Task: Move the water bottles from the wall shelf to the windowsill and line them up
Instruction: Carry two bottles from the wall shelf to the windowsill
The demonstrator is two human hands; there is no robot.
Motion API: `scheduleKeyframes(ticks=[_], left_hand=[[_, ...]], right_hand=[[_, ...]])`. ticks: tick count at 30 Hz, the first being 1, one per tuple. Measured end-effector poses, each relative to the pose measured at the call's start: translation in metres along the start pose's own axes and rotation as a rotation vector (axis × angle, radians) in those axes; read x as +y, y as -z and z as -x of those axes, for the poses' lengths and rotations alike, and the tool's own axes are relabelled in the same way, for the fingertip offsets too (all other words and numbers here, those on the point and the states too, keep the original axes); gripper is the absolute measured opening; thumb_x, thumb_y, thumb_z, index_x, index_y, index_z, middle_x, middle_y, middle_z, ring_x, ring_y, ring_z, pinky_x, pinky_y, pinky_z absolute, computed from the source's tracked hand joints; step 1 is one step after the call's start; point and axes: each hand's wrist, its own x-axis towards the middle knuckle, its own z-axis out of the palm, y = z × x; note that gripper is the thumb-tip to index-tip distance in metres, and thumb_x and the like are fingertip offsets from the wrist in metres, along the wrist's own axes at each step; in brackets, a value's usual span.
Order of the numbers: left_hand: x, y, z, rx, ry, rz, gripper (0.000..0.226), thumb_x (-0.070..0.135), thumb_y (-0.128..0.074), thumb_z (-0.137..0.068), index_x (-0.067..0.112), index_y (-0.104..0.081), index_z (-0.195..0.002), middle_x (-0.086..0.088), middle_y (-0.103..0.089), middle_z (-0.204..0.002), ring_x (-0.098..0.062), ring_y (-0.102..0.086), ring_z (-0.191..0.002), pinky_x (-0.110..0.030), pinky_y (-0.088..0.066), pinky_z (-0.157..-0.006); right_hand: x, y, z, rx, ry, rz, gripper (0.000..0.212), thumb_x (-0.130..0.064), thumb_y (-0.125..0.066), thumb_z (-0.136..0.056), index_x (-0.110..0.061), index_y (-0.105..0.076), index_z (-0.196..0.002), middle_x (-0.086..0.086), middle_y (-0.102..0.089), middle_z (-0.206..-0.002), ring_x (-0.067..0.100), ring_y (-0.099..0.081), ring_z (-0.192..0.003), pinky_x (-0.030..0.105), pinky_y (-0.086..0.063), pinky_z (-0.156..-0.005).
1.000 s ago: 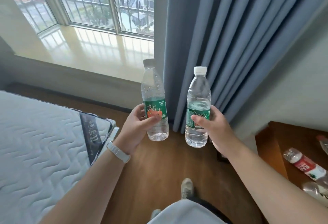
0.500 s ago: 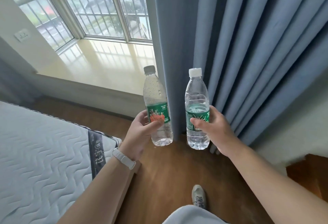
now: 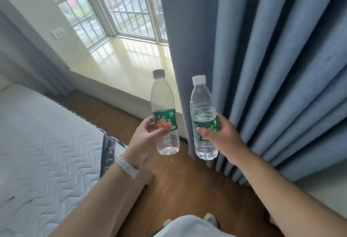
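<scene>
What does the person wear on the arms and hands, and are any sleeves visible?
No sleeves show: the left forearm and right forearm are bare. The left wrist carries a white band, like a watch strap. The left hand and right hand wear no gloves, and no rings show.

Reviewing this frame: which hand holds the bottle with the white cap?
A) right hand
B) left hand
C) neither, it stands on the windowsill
A: the right hand grips the white-capped bottle; the left hand grips the dark-capped bottle.
</scene>
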Motion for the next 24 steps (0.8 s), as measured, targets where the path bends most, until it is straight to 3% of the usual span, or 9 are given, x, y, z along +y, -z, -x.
scheduleKeyframes(ticks=[3,9,14,21,24], left_hand=[[0.003,0.013,-0.005,0.049,-0.001,0.013,0.077,0.032,-0.090,-0.064,0.007,-0.058,-0.129,-0.020,-0.068,-0.120,-0.040,-0.068,-0.106,-0.058,-0.053,-0.091],[0.004,0.039,-0.020,0.116,-0.004,0.076,0.074,0.027,-0.087,-0.064,0.003,-0.057,-0.128,-0.020,-0.069,-0.115,-0.034,-0.070,-0.097,-0.048,-0.056,-0.082],[0.005,0.066,-0.051,0.127,0.003,0.109,0.065,0.018,-0.082,-0.070,0.003,-0.056,-0.128,-0.018,-0.070,-0.112,-0.033,-0.071,-0.094,-0.046,-0.056,-0.074],[0.016,0.138,-0.119,0.149,-0.022,0.158,0.073,0.029,-0.087,-0.064,0.004,-0.059,-0.126,-0.018,-0.070,-0.114,-0.038,-0.069,-0.101,-0.051,-0.056,-0.087],[0.016,0.179,-0.145,0.161,-0.020,0.185,0.073,0.029,-0.088,-0.066,0.003,-0.058,-0.127,-0.017,-0.069,-0.113,-0.035,-0.069,-0.100,-0.051,-0.055,-0.089]], right_hand=[[-0.006,-0.008,-0.019,-0.058,0.008,0.000,0.035,-0.022,-0.079,-0.081,-0.027,-0.063,-0.112,-0.002,-0.074,-0.101,0.015,-0.072,-0.090,0.048,-0.059,-0.083],[-0.016,-0.037,-0.059,-0.148,0.008,-0.015,0.037,-0.019,-0.078,-0.083,-0.022,-0.061,-0.116,0.000,-0.073,-0.102,0.014,-0.072,-0.088,0.034,-0.059,-0.075],[-0.016,-0.065,-0.098,-0.188,-0.013,0.003,0.044,-0.023,-0.080,-0.081,-0.025,-0.060,-0.120,0.002,-0.071,-0.108,0.018,-0.071,-0.096,0.039,-0.059,-0.081],[-0.026,-0.120,-0.177,-0.163,-0.085,0.035,0.041,-0.019,-0.080,-0.081,-0.026,-0.061,-0.117,0.004,-0.071,-0.109,0.019,-0.072,-0.092,0.039,-0.061,-0.078],[-0.029,-0.155,-0.217,-0.159,-0.078,0.103,0.040,-0.023,-0.081,-0.079,-0.027,-0.063,-0.114,0.002,-0.072,-0.107,0.019,-0.072,-0.091,0.045,-0.060,-0.082]])
